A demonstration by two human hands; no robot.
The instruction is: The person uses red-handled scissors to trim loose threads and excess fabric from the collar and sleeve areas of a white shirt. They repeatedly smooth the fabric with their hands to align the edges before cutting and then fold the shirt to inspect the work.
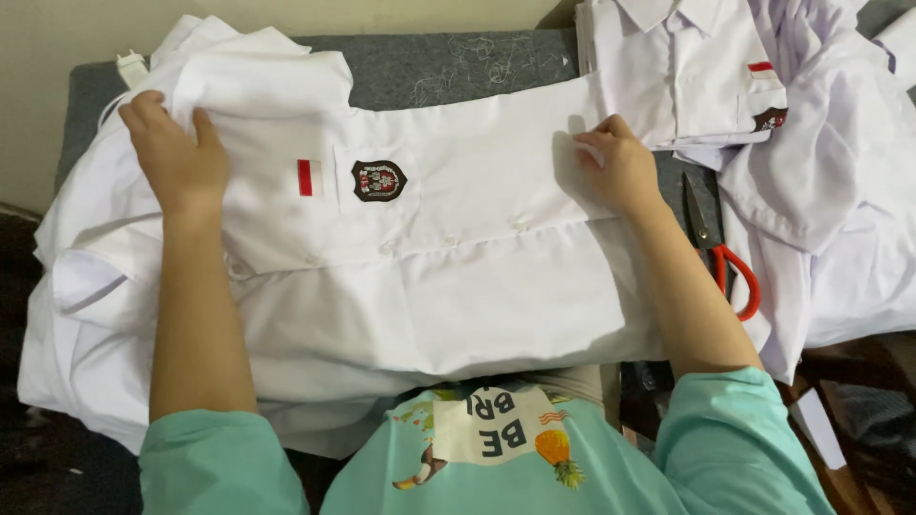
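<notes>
White shirt point(429, 257) lies lengthwise L–R, collar left — both hands' grip flat, pressing cloth.

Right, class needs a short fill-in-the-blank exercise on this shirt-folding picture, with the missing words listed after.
1. Both hands, the left hand and right hand, rest flat on a ____ shirt.
2. The scissors by the right forearm have ____ handles.
3. The dark badge sits on the shirt's chest ____.
4. A folded shirt lies beyond the ____ hand.

Missing words: white; red; pocket; right
</notes>
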